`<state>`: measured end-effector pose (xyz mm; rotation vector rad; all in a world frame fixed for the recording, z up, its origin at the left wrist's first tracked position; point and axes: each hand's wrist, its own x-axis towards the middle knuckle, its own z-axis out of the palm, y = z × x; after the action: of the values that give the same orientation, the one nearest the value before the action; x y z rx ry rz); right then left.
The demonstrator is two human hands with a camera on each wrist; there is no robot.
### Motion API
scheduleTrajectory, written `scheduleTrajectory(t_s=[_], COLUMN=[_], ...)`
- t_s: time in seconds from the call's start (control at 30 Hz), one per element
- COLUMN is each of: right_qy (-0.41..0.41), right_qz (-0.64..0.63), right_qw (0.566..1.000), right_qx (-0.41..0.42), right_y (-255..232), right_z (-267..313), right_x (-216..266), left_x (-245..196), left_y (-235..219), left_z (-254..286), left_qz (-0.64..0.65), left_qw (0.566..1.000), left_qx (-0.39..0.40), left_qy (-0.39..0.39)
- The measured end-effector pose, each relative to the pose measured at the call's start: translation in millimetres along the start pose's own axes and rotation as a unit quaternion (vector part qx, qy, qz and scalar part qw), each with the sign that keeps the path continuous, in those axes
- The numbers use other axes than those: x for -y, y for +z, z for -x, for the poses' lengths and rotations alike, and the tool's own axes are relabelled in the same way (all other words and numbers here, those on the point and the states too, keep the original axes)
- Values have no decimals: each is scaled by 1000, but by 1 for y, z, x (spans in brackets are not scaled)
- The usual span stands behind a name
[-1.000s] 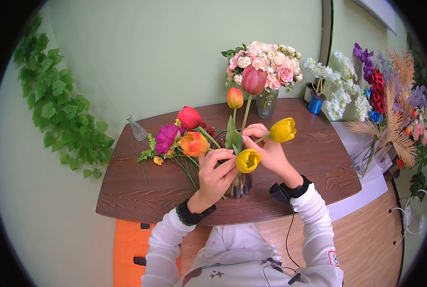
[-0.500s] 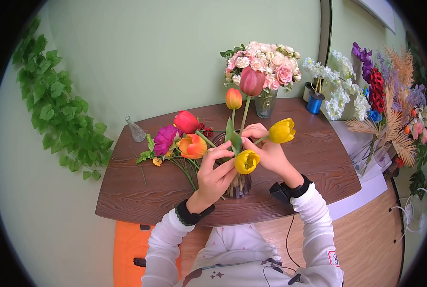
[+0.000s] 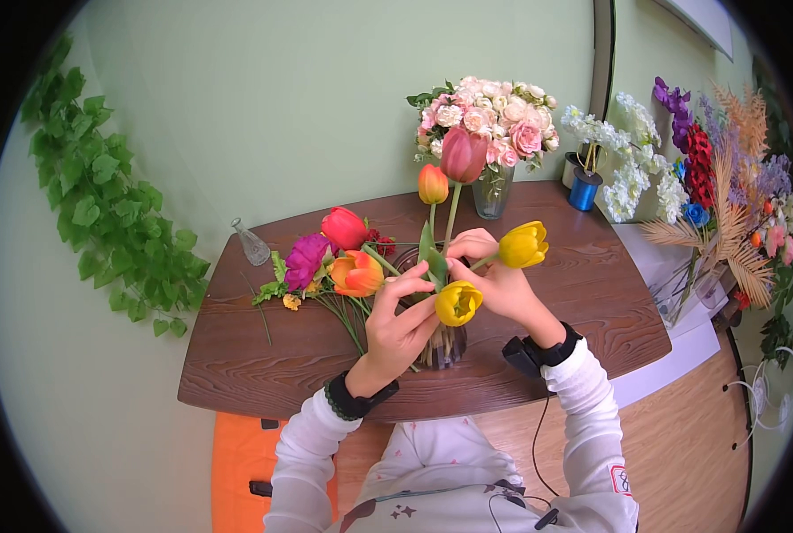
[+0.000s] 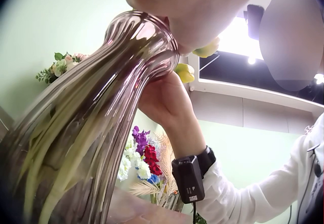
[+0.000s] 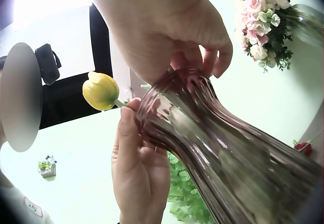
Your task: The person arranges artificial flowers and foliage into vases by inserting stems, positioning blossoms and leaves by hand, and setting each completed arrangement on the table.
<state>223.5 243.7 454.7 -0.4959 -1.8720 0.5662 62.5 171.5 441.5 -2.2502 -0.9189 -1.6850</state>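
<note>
A ribbed, pinkish glass vase (image 5: 217,127) stands near the table's front edge, with green stems inside it. My left hand (image 3: 401,324) is at its mouth on the left, finger and thumb pinching by the stem of the front yellow tulip (image 3: 458,303). From the right, my right hand (image 3: 503,282) curls over the rim around the stems; which stem it grips I cannot tell. A second yellow tulip (image 3: 523,244) leans out over that hand. A pink tulip (image 3: 464,155) and an orange tulip (image 3: 433,184) rise behind a green leaf (image 3: 426,253). A red tulip (image 3: 345,228) and an orange-red tulip (image 3: 357,274) lean left.
Purple flowers (image 3: 306,259) and loose stems lie on the table's left, near a small glass bottle (image 3: 254,244). A vase of pink and white roses (image 3: 492,191) and a blue spool (image 3: 585,191) stand at the back. More flowers (image 3: 700,182) crowd the right side.
The head view has shifted slightly. Both hands stay at the vase mouth with only small finger movements; the red and orange-red tulips sit a little differently from one second ago.
</note>
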Motion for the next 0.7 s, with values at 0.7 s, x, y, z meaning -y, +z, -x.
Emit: scheduleTrajectory(t_s=[0.7], right_qy=[-37], right_qz=[19], right_qw=[999], right_qx=[20], right_y=[-1], right_z=[-2], right_x=[-2], left_x=[1], left_y=[1], left_z=[2], left_qz=[17], left_qw=[1000], left_qx=[0], left_qy=[-16])
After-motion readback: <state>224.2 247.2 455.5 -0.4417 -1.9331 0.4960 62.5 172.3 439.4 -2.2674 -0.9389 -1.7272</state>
